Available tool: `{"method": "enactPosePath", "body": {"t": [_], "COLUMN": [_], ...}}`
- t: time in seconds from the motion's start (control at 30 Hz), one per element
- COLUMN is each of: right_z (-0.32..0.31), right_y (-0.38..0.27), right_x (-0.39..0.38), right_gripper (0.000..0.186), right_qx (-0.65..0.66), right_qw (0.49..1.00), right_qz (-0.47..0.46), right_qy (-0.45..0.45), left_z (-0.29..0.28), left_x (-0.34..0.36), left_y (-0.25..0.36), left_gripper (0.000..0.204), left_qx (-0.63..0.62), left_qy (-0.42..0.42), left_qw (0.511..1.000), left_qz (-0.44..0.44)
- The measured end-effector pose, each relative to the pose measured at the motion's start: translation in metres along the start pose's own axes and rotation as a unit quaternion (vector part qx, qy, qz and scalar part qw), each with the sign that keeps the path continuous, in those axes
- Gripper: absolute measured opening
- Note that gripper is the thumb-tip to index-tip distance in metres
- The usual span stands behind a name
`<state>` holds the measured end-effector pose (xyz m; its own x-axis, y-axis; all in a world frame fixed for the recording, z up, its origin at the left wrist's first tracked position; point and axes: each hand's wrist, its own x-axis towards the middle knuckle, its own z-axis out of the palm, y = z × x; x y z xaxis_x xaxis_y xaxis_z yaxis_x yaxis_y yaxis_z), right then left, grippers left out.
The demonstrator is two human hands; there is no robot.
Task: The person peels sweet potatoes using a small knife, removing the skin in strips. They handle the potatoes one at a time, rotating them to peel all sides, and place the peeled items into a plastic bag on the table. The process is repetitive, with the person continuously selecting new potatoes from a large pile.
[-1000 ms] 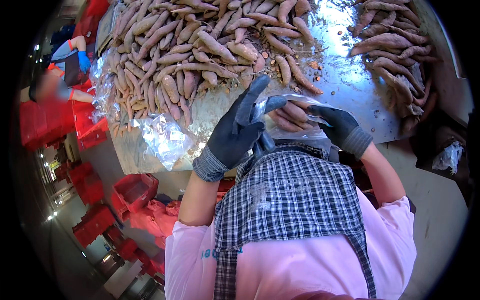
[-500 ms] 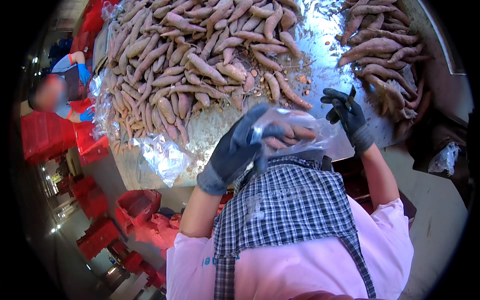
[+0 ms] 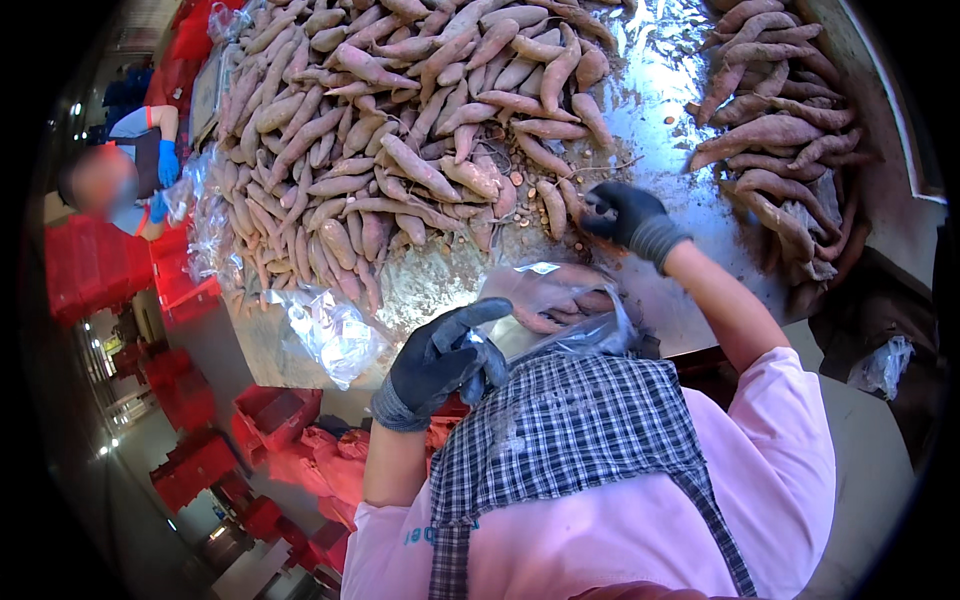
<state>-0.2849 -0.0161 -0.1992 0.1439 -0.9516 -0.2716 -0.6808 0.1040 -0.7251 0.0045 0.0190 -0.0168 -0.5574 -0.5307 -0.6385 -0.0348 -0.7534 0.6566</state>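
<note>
My left hand, in a dark grey glove, is at the table's near edge, fingers curled; whatever they hold is unclear. Just right of it, a clear plastic bag with several sweet potatoes lies against my checked apron. My gloved right hand is closed above the bag, beside the loose sweet potatoes and small cut bits; what it holds is hidden. A big heap of sweet potatoes covers the back left of the metal table. A crumpled pile of clear bags lies at the near left corner.
A row of sweet potatoes runs along the table's right side. Red crates stand to the left and below. At the far left a co-worker in blue gloves handles clear bags. A plastic bag sits at the lower right.
My right hand left the bag, rose holding something dark, then moved left toward the heap and closed. My left hand moved down, and the bag now rests lower, at the table's edge.
</note>
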Motion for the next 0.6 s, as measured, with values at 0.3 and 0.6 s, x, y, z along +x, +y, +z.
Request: {"method": "enactPosePath", "body": {"t": [0.3,0.6], "right_z": [-0.016,-0.082], "right_y": [0.018,-0.018], "right_x": [0.043,0.199], "right_gripper": [0.025,0.053], "right_qx": [-0.014,-0.159], "right_qw": [0.988,0.974], "right_qz": [-0.087,0.036], "right_qy": [0.13,0.157], "left_z": [0.006,0.007], "left_x": [0.028,0.041], "left_y": [0.008,0.009], "left_gripper": [0.045,0.044], "left_qx": [-0.05,-0.062], "left_qy": [0.02,-0.01], "left_qw": [0.998,0.998], "left_qz": [0.019,0.015]}}
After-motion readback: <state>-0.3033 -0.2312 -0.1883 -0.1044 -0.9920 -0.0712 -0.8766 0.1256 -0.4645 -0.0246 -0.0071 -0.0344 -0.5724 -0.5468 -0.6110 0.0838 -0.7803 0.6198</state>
